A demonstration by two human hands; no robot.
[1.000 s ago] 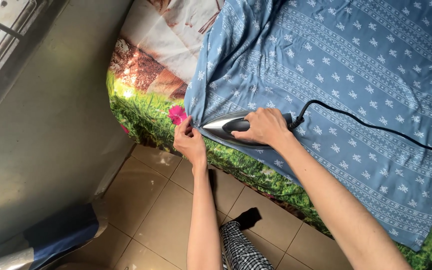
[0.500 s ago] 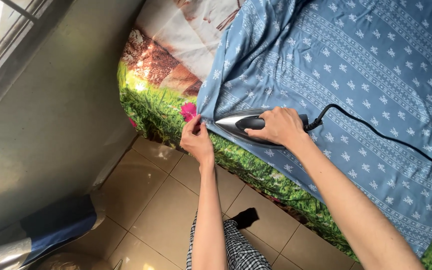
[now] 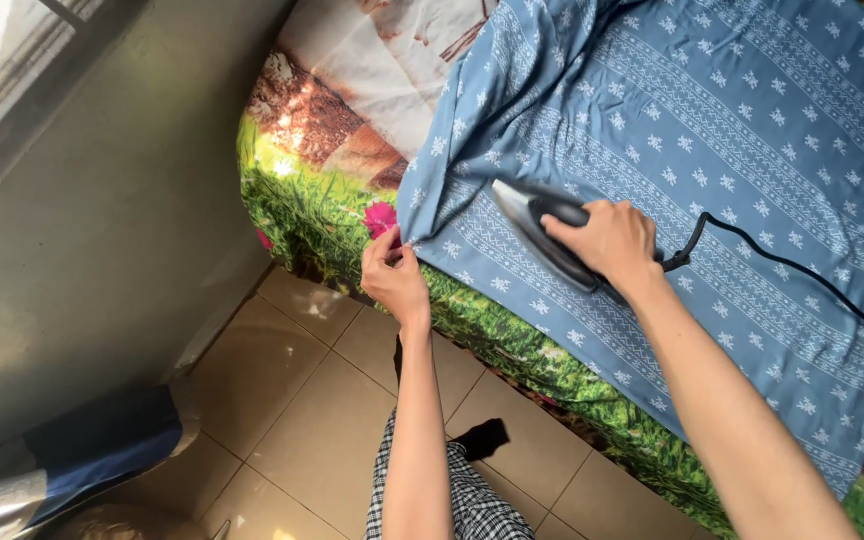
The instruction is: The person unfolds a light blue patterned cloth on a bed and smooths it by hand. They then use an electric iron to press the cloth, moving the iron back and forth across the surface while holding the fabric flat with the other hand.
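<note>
A blue cloth [image 3: 712,140] with white patterned rows lies spread over a surface covered by a printed sheet [image 3: 322,200] of grass and flowers. My left hand [image 3: 392,275] pinches the cloth's lower left corner at the surface's edge. My right hand [image 3: 607,240] grips the dark handle of a silver and black iron [image 3: 537,225], which rests on the cloth with its tip pointing up and left. A black cord [image 3: 802,280] runs from the iron's rear across the cloth to the right edge.
A grey wall [image 3: 122,200] and a window frame stand at the left. Tan floor tiles [image 3: 312,400] lie below the surface's edge, with my checked trouser leg [image 3: 452,500] and dark foot. A blue and silver object [image 3: 62,460] sits at the lower left.
My right hand has moved the iron up and to the right, away from the corner, and turned its tip more upward. My left hand keeps its pinch on the corner.
</note>
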